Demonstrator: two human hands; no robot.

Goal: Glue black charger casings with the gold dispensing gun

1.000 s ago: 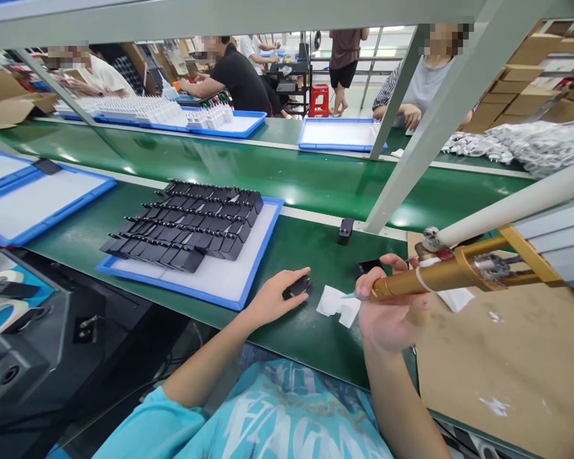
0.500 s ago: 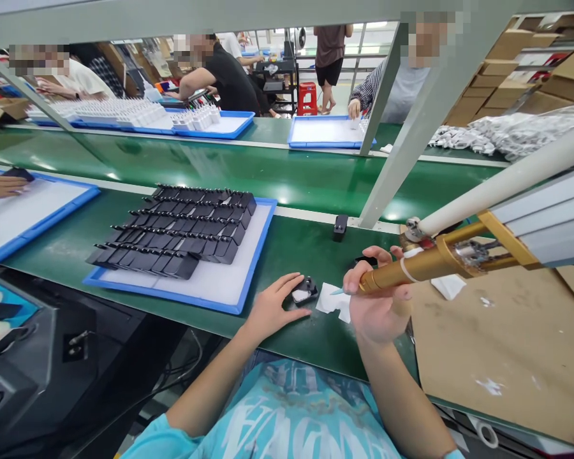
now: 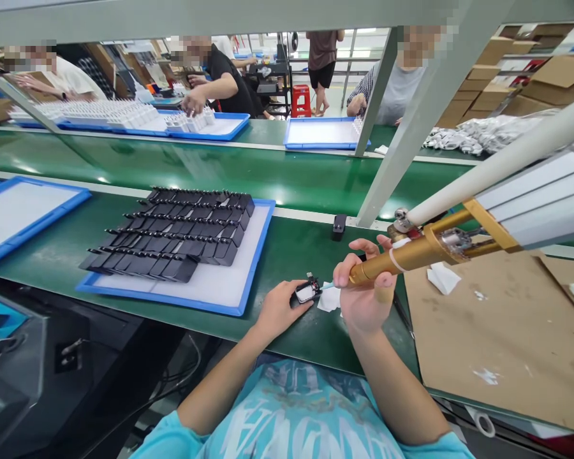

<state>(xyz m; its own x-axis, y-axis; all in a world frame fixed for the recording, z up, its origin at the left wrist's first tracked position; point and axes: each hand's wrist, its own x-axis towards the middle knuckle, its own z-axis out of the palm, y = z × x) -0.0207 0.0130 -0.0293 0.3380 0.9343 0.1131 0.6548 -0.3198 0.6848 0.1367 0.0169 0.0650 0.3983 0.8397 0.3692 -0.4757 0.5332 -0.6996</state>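
Since the earlier frame, the pale blue tip (image 3: 327, 286) of the gold tool (image 3: 387, 262) has been brought leftward, off the white paper (image 3: 329, 299) and up to the right edge of an open black housing (image 3: 307, 292); whether contact is made there cannot be told. By the left hand (image 3: 280, 311), whose fingers were spread more widely around it before, the housing is now gripped between thumb and fingers, just above the green surface (image 3: 310, 345) or on it. Inside the housing, a white part and small darker parts are shown. By the right hand (image 3: 368, 293), the gold tool is grasped near its front end, with the fingers curled along the barrel and the tip pointed toward the left hand. Between the two hands, the white paper is partly covered by the tip. Beyond the right hand, a single black adapter (image 3: 339, 227) is left standing on the surface. To the left of the left hand, a blue-rimmed tray (image 3: 223, 294) is filled for the most part with rows of black adapters (image 3: 176, 233), their pins turned upward. To the right of the right hand, a cardboard sheet (image 3: 497, 338) is laid out, and a folded white sheet (image 3: 443, 278) is seen on it.
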